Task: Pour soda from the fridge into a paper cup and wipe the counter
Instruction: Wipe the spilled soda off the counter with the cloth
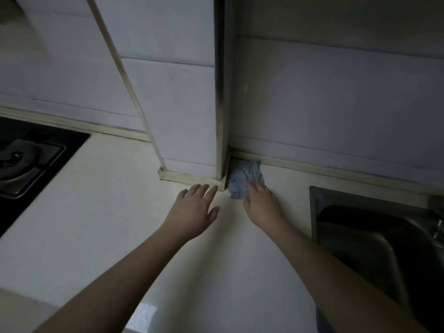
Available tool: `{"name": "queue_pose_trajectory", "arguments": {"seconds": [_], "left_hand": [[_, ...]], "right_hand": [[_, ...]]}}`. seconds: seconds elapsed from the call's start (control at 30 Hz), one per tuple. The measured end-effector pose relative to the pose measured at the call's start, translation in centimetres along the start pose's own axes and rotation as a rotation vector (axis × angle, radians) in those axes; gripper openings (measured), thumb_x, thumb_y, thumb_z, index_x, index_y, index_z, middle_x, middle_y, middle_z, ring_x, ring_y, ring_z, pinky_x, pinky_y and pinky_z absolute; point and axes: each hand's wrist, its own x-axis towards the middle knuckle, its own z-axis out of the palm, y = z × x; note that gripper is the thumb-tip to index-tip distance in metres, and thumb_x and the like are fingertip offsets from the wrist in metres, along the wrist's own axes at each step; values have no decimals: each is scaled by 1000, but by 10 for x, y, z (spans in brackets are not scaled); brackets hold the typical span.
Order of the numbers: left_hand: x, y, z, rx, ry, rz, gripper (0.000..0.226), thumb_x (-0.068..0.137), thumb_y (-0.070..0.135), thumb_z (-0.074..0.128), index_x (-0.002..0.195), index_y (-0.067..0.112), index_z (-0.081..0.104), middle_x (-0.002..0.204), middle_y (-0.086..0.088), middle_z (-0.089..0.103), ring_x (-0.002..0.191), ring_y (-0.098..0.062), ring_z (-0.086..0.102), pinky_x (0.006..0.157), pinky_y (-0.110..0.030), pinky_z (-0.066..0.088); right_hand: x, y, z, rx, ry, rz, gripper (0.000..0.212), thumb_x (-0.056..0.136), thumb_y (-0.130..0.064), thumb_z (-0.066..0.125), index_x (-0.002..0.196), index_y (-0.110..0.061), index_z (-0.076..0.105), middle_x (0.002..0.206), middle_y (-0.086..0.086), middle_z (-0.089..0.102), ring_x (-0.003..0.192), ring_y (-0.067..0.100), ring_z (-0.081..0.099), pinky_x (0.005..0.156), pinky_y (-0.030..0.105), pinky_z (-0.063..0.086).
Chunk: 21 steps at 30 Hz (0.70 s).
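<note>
A crumpled light-blue cloth (242,177) lies on the white counter (101,224), pushed into the corner where a tiled pillar meets the back wall. My right hand (260,204) lies over the cloth's near edge; its fingertips are on the cloth, and whether they grip or just press it is hidden. My left hand (195,212) hovers flat over the counter just left of the cloth, fingers straight and spread, holding nothing. No soda or paper cup is in view.
A steel sink (374,239) is sunk into the counter at the right. A black gas hob (26,162) with a burner sits at the left. The tiled pillar (189,104) juts out from the back wall between them.
</note>
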Motion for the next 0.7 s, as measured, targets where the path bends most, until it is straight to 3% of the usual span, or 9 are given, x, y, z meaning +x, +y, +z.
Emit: {"name": "queue_pose_trajectory", "arguments": {"seconds": [0.17,0.37,0.47,0.7], "left_hand": [[14,-21,11,4,-7,40,63,96,49,34,151,18,31,152,-9,39,140,-28,35,112,-45,32],[24,-33,23,-22,-8,63,59,98,44,40,150,17,33,152,-9,40,140,-27,35,112,-45,31],[22,-41,31,-43,-43,45,58,99,38,42,152,17,29,154,-8,35,143,-26,30,115,-44,27],[9,-45,44,-67,-98,6,58,98,35,45,151,15,32,153,-8,38,141,-26,32,113,-42,29]], "right_hand": [[57,1,22,-77,-56,19,56,98,-30,38,150,-14,24,155,11,25,141,28,24,114,39,22],[113,8,46,-143,-318,168,62,97,-47,33,152,-29,10,161,3,-1,146,29,1,118,44,7],[120,15,58,-157,-385,161,62,98,-51,30,152,-30,9,161,4,-2,145,30,5,117,46,9],[95,28,67,-134,-262,10,55,99,-45,31,151,-27,20,158,8,16,141,31,20,116,43,18]]}}
